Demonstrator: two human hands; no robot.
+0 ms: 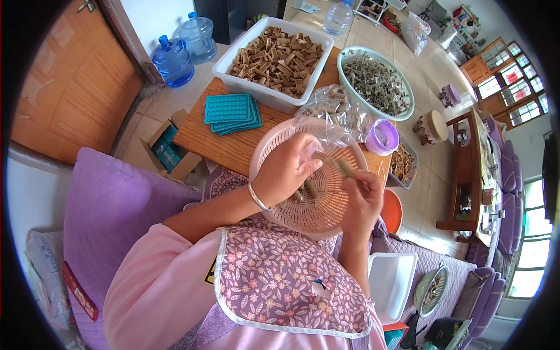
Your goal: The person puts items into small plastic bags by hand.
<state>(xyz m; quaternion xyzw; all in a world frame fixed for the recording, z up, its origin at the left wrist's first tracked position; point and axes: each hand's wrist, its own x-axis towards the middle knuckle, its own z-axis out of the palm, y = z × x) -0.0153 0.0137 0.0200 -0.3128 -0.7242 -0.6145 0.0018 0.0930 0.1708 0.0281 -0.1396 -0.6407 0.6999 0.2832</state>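
Observation:
My right hand [363, 201] pinches a short greenish-brown roll [345, 168] above the right side of a pink slotted basket [256, 160]. Beside it, my left hand [290, 169] is closed with its thumb bent in, its fingers at the edge of a clear plastic bag [344, 119]. Similar brown rolls show through that bag, which rests at the basket's far rim. Inside the basket lie a few more rolls [311, 188], partly covered by my left hand. Whether another small piece sits between my left fingers is hidden.
Around the basket on the wooden table [195, 131] stand teal trays [230, 111], a white bin [224, 70] of brown pieces, a pale green basin [408, 105] of grey-green shreds and a purple cup [382, 137]. An orange bowl [392, 210] sits at the right.

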